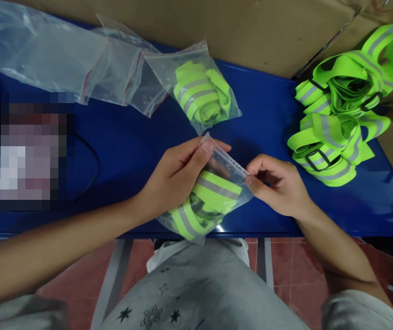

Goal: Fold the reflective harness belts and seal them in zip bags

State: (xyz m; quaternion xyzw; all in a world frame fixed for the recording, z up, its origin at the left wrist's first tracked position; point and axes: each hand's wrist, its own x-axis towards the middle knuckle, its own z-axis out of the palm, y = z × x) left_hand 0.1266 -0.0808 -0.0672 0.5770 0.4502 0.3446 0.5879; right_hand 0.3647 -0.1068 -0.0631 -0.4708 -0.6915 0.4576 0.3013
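Note:
A clear zip bag point(239, 195) lies at the front edge of the blue table, with a folded neon-yellow reflective strap point(217, 190) inside it. My left hand point(182, 172) grips the bag's upper left corner, thumb on top and fingers behind the plastic. At the other end of the zip edge, my right hand point(279, 183) pinches the right corner between thumb and fingertips. The zip edge runs taut and slanting between both hands. Just beyond them rests another clear bag point(160, 62) with a rolled reflective strap point(199, 94) in it.
Several flat clear bags point(55, 59) with red zip lines overlap at the back left. Loose reflective straps with black buckles point(337, 142) are heaped on the right of the blue table point(113, 192). Cardboard point(251, 32) stands along the back. A blurred-out object point(27, 156) and a dark cable are at left.

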